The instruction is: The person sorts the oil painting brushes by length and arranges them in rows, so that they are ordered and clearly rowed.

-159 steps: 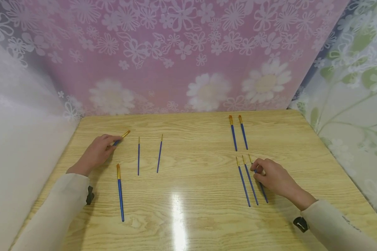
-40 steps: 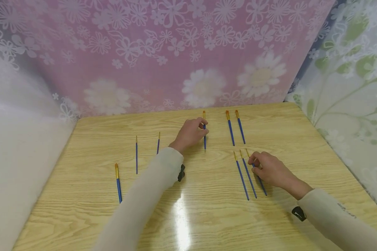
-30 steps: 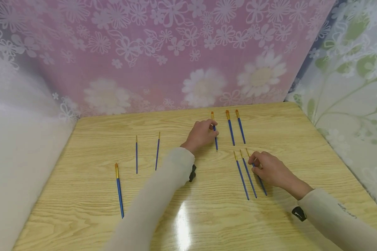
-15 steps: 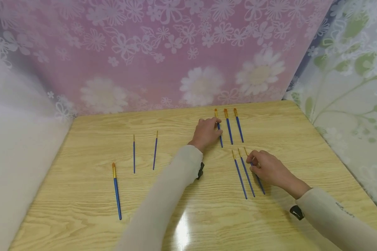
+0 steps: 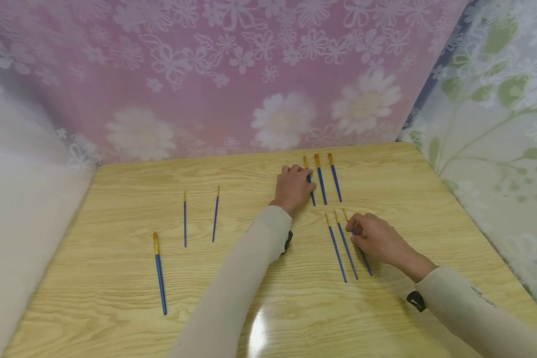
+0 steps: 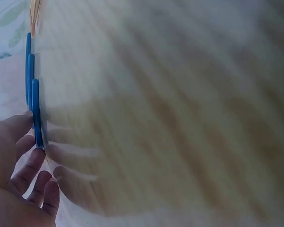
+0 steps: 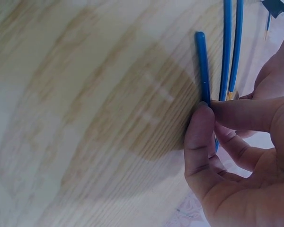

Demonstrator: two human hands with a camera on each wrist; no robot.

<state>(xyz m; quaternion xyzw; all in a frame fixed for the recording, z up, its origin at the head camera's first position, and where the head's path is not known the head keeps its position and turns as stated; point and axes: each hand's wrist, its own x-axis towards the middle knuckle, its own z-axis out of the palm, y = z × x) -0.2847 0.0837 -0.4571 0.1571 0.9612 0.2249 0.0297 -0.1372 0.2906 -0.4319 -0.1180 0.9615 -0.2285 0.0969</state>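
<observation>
My left hand (image 5: 293,188) pinches a blue-handled paintbrush (image 5: 314,199) lying at the left end of a back row, bristles toward the far edge. In the left wrist view, thumb and fingertips meet that brush's handle (image 6: 36,101). Close on its right lie two more flat paintbrushes, one (image 5: 321,185) beside the other (image 5: 335,182). Nearer me, my right hand (image 5: 378,241) pinches the rightmost of three thin paintbrushes (image 5: 366,262); its handle end (image 7: 202,61) shows in the right wrist view. The other two thin paintbrushes, one (image 5: 337,252) left of another (image 5: 348,250), lie alongside.
On the left half of the wooden table (image 5: 94,278) lie a thicker paintbrush (image 5: 160,278) and two thin ones, one (image 5: 185,223) left of the other (image 5: 216,216). A pink floral curtain (image 5: 206,109) stands behind the far edge; pale floral cloths flank both sides.
My left hand has carried its paintbrush from the table's left side across to the back row, ending beside the two flat brushes. My right hand keeps its hold; the head view has shifted slightly.
</observation>
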